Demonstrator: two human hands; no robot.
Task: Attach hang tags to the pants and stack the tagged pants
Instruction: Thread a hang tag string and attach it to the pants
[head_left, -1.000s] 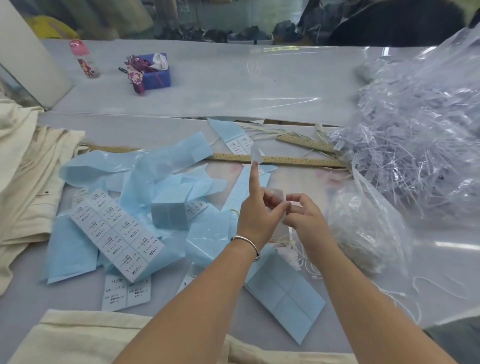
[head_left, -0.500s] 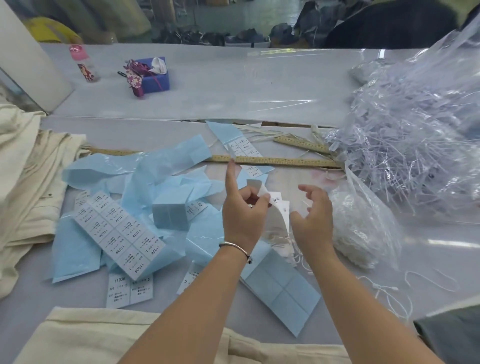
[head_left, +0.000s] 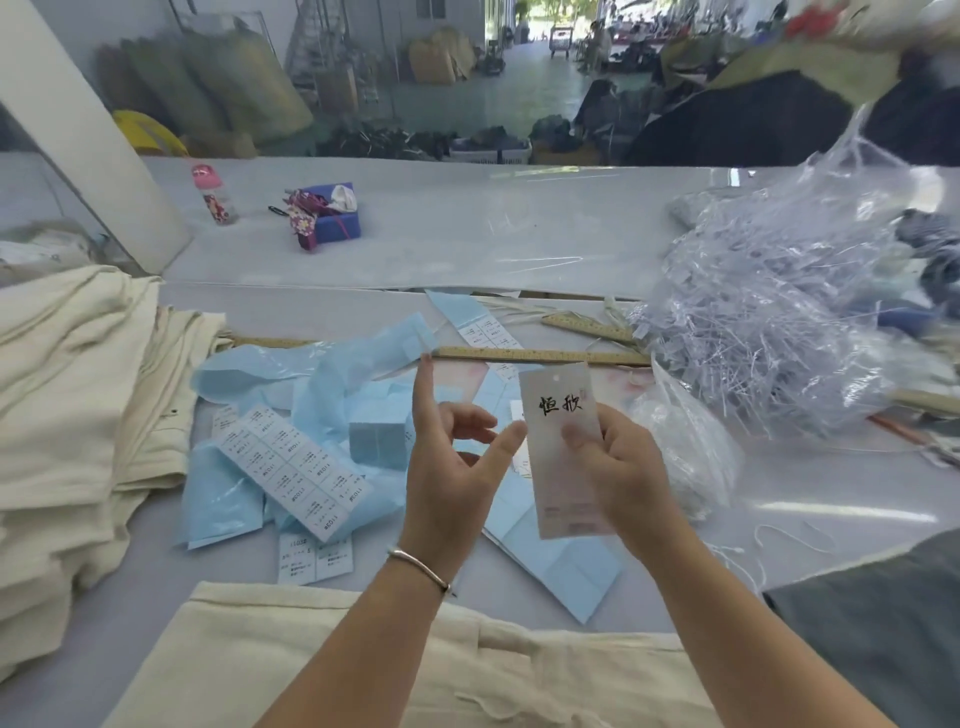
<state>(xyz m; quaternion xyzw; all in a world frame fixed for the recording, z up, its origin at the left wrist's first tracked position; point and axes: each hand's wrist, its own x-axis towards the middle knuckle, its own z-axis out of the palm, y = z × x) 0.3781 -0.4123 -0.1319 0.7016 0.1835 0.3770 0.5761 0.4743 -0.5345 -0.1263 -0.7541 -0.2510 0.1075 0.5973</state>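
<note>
Hang tag (head_left: 563, 447) — upright, pinched in right hand (head_left: 618, 467); left hand (head_left: 457, 462) loosely spread beside it, holding nothing. Pants (head_left: 415, 660) lie below. Advice — thread string through the top hole squarely.

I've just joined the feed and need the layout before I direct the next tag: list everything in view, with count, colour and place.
White card hang tag: one, black script, held upright at centre.
Cream folded pants pile: one stack, far left.
Cream pants at near edge: one, flat under the arms.
Light blue backing sheets: many, strewn centre-left.
White printed sticker sheet: one large, on the blue sheets; smaller ones nearby.
Wooden rulers: at least two, behind the tag.
Clear bag of plastic fasteners: one, right.
White strings: several, loose at right.
Pink-capped bottle: one, far left.
Blue box: one, beside the bottle.
Grey table: one.
Left hand: empty, silver bangle.
Right hand: pinches the tag.
</note>
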